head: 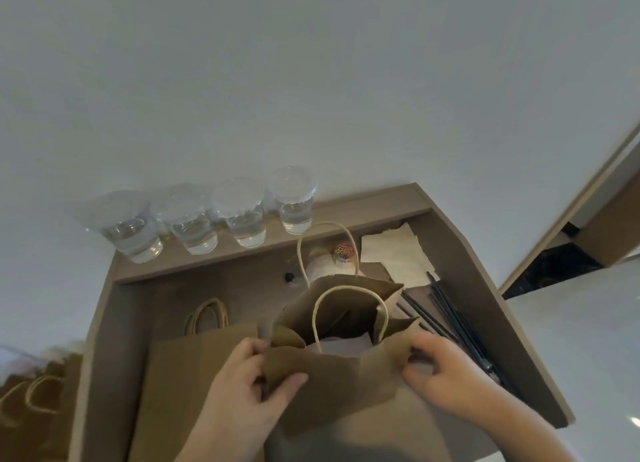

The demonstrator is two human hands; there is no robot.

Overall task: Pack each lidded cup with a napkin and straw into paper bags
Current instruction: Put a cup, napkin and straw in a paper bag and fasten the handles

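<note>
Bag point(346, 385) holds white napkin point(343, 345).

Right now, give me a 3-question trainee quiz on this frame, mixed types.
1. How many lidded cups stand on the ledge?
2. True or false: the left hand and the right hand both grip the rim of the open paper bag.
3. The black straws lie: A) left of the bag, B) right of the bag, C) inside a cup.

Key: 1) four. 2) True. 3) B.
</note>
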